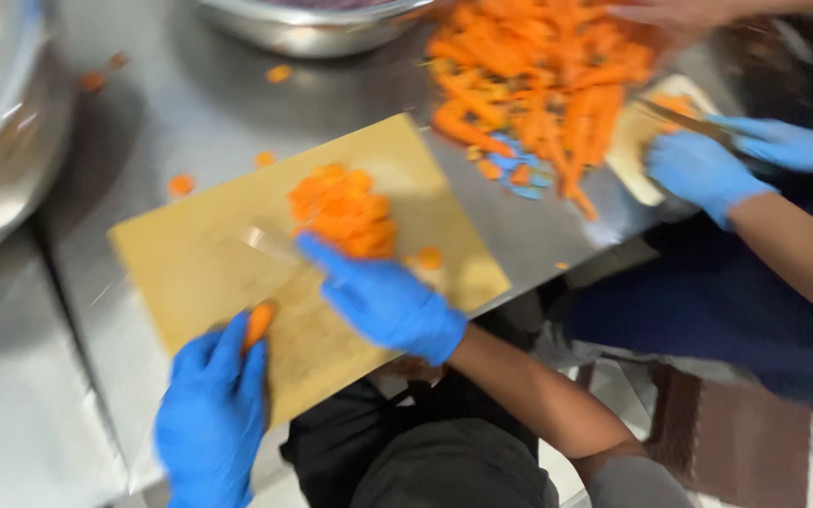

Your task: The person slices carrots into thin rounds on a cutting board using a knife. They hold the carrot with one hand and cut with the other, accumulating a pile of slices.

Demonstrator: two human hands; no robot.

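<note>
Both hands wear blue gloves and work over a tan cutting board (199, 273) that lies askew on the steel table (171, 103), near enough to the body for both arms to reach it with elbows bent. Right hand (383, 299) reaches forward across the board, closed around what looks like a knife (270, 243), though blur hides the blade's outline; its edge sits against the heap of carrot slices (345, 212), seemingly to gather them at the far side. Left hand (211, 409) rests at the near edge, fingers curled around a carrot stub (258, 325) and pinning it upright-ish on the wood. Beyond, a co-worker's gloved hands (708, 169) cut on a second board (637, 155) beside a large carrot pile (538, 75). Steel bowls (312, 23) stand further back, and stray slices dot the table.
</note>
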